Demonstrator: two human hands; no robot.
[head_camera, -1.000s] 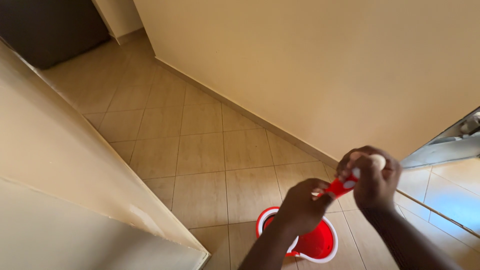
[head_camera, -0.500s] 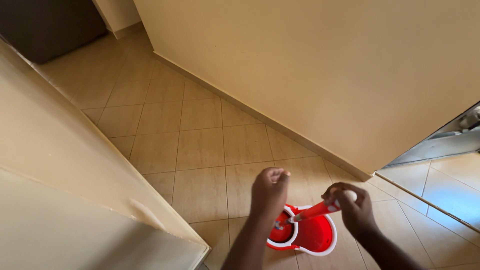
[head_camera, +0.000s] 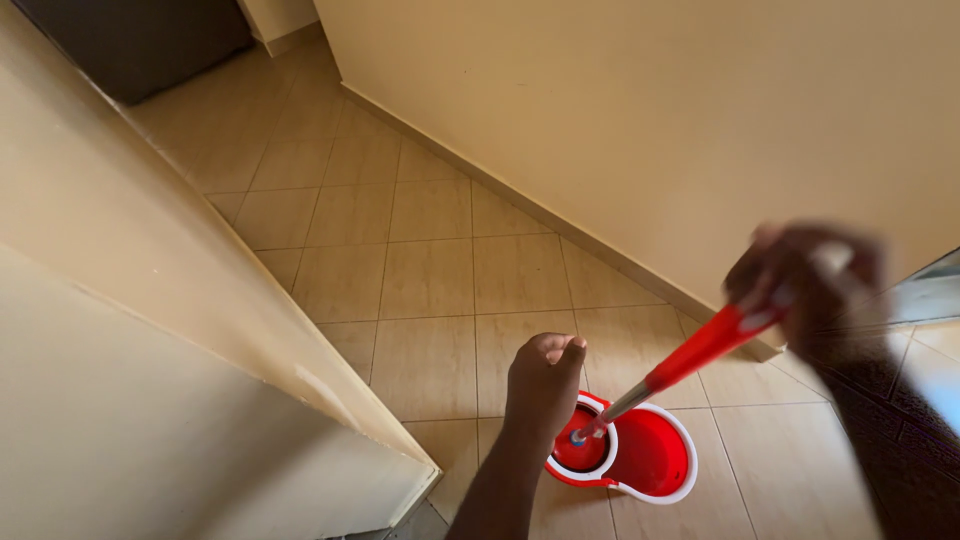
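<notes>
— Well, how many things lie low in the frame?

— One red mop bucket (head_camera: 640, 455) with a white rim, lower centre-right on the tan tiled floor (head_camera: 430, 270), and one mop handle (head_camera: 690, 355), red above and metal below, slanting into the bucket's round spinner.

— And the hands?

— The right hand (head_camera: 810, 290), blurred at the right edge, is clamped on the handle's top. The left hand (head_camera: 545, 385), a closed fist at lower centre, holds nothing visible and hangs just beside the pole. No labels show.
</notes>
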